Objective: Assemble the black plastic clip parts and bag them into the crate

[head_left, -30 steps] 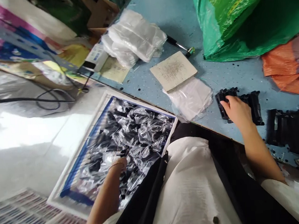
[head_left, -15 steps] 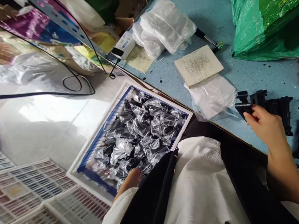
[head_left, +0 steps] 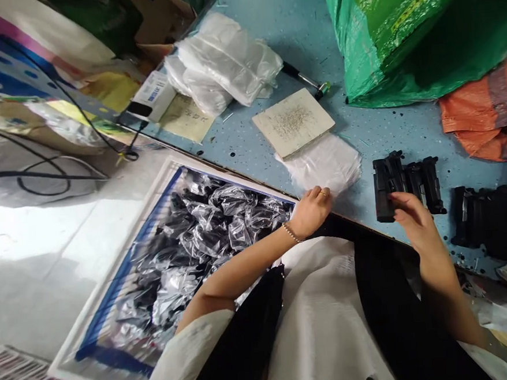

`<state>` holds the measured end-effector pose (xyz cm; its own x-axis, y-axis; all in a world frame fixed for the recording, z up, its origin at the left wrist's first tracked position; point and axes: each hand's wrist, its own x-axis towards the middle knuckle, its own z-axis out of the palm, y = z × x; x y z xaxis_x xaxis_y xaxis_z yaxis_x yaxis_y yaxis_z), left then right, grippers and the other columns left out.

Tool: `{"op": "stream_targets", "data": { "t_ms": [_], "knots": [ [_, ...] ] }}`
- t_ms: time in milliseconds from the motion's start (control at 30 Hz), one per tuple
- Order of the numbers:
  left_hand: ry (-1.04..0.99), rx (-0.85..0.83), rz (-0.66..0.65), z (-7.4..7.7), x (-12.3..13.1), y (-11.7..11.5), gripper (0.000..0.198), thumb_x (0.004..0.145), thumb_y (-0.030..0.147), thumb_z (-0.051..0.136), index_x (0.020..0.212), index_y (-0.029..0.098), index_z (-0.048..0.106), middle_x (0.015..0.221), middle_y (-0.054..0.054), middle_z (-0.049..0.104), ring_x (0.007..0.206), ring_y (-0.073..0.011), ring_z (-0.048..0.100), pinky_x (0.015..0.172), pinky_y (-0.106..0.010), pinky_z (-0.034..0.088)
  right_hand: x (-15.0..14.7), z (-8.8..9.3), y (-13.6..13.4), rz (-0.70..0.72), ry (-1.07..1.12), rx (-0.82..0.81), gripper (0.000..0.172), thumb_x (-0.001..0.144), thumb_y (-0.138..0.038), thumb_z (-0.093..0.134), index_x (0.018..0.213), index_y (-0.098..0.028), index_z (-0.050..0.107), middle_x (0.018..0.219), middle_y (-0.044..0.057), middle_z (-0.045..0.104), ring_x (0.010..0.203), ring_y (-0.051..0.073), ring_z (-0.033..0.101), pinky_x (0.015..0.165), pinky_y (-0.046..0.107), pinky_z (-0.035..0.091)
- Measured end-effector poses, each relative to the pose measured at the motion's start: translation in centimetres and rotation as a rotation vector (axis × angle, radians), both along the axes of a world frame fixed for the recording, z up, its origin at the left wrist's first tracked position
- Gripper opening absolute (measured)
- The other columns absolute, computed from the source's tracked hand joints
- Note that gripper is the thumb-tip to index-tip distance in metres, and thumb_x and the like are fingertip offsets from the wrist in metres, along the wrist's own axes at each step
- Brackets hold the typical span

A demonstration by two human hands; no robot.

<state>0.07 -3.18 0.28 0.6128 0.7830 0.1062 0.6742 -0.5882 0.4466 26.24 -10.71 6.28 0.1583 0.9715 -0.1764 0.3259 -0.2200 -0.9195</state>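
My left hand (head_left: pixel 310 212), wearing a ring and a bracelet, rests at the table's near edge on the lower side of a stack of clear plastic bags (head_left: pixel 327 164). Its fingers are bent together; whether they pinch a bag is too small to tell. My right hand (head_left: pixel 416 219) is at the near end of a black part (head_left: pixel 382 189), thumb and forefinger apart beside it. More black parts (head_left: pixel 431 186) lie in a row just right of that one. A cream block (head_left: pixel 294 122) with a speckled top sits on the far side of the bag stack.
A white crate (head_left: pixel 111 269) of bagged black parts stands below the table's left edge. On the blue table (head_left: pixel 262 10) are folded plastic bags (head_left: pixel 231 58), a screwdriver (head_left: pixel 306 79), a green sack (head_left: pixel 366 60), orange fabric (head_left: pixel 486 110) and more black parts (head_left: pixel 485 217).
My left hand has come up from over the crate to the bag stack. My right hand's black part now stands in the row, and its fingers have parted. The view has shifted right.
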Motion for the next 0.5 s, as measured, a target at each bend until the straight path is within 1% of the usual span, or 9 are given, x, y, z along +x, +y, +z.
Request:
{"op": "stream_targets", "data": {
  "t_ms": [33,100,200,267,300,333,400,467,500],
  "knots": [
    [-0.034,-0.058,0.023,-0.2,0.4,0.7,0.014,0.095,0.013,0.057,0.090,0.014,0.070,0.104,-0.013,0.070,0.094,-0.0233,0.064,0.083,-0.036,0.055,0.1,-0.4,-0.3,-0.029,-0.029,-0.020,0.042,0.084,-0.052,0.071,0.118,-0.028,0.064,0.112,0.006,0.071,0.097,0.024,0.069,0.086,0.040,0.057],
    [-0.203,-0.253,0.129,-0.7,0.3,2.0,0.013,0.092,0.018,0.063,0.080,0.016,0.067,0.090,-0.009,0.069,0.085,-0.0199,0.064,0.078,-0.032,0.055,0.1,-1.0,-0.9,-0.087,0.013,-0.062,0.037,0.084,-0.046,0.074,0.115,-0.028,0.063,0.109,0.003,0.070,0.094,0.021,0.067,0.085,0.037,0.057],
    [-0.589,-0.692,0.315,-1.0,-0.2,3.7,0.017,0.086,0.032,0.069,0.081,0.016,0.067,0.077,-0.003,0.068,0.069,-0.0148,0.063,0.069,-0.029,0.054,-0.5,-1.3,-0.9,-0.121,0.104,-0.061,0.034,0.082,-0.041,0.075,0.109,-0.028,0.059,0.103,0.001,0.069,0.091,0.019,0.066,0.079,0.033,0.056],
    [-0.820,-0.921,0.391,-1.0,0.0,4.3,0.021,0.081,0.035,0.072,0.085,0.016,0.065,0.074,-0.001,0.068,0.064,-0.0124,0.062,0.065,-0.026,0.053,-1.3,-0.9,-0.7,-0.114,0.242,-0.085,0.038,0.081,-0.039,0.078,0.110,-0.031,0.056,0.103,0.000,0.070,0.090,0.019,0.068,0.074,0.031,0.056],
    [-0.909,-0.973,0.424,-0.9,0.2,4.5,0.023,0.076,0.033,0.075,0.085,0.016,0.063,0.072,0.000,0.067,0.061,-0.0112,0.061,0.062,-0.025,0.052,-1.7,-0.6,-0.6,-0.097,0.345,-0.114,0.042,0.079,-0.040,0.079,0.112,-0.032,0.055,0.103,0.000,0.071,0.089,0.020,0.069,0.071,0.030,0.056],
    [-0.976,-0.984,0.454,-0.8,0.5,4.6,0.027,0.071,0.030,0.078,0.084,0.017,0.059,0.070,0.002,0.065,0.059,-0.0100,0.060,0.060,-0.023,0.050,-2.2,-0.3,-0.5,-0.067,0.455,-0.156,0.047,0.077,-0.041,0.081,0.115,-0.033,0.054,0.103,0.001,0.072,0.088,0.020,0.070,0.068,0.030,0.055],
    [-1.054,-0.955,0.488,-0.7,1.2,4.6,0.034,0.065,0.024,0.081,0.081,0.019,0.051,0.066,0.005,0.062,0.056,-0.0084,0.058,0.055,-0.020,0.047,-2.9,0.2,-0.6,0.024,0.653,-0.276,0.058,0.072,-0.044,0.086,0.119,-0.032,0.055,0.101,0.003,0.075,0.083,0.022,0.072,0.061,0.029,0.053],
    [-1.075,-0.930,0.478,-0.7,1.8,4.5,0.036,0.065,0.022,0.080,0.078,0.020,0.046,0.067,0.004,0.065,0.055,-0.0078,0.058,0.053,-0.019,0.046,-3.4,0.2,-0.8,0.105,0.783,-0.388,0.063,0.066,-0.046,0.089,0.119,-0.028,0.059,0.099,0.006,0.077,0.081,0.023,0.073,0.057,0.027,0.051],
    [-1.073,-0.918,0.468,-0.8,2.0,4.4,0.034,0.067,0.021,0.078,0.077,0.020,0.045,0.070,0.003,0.067,0.055,-0.0077,0.058,0.053,-0.019,0.046,-3.5,0.0,-1.0,0.120,0.833,-0.426,0.061,0.066,-0.046,0.089,0.117,-0.026,0.062,0.097,0.007,0.077,0.080,0.023,0.074,0.056,0.026,0.050]
  ]
}}
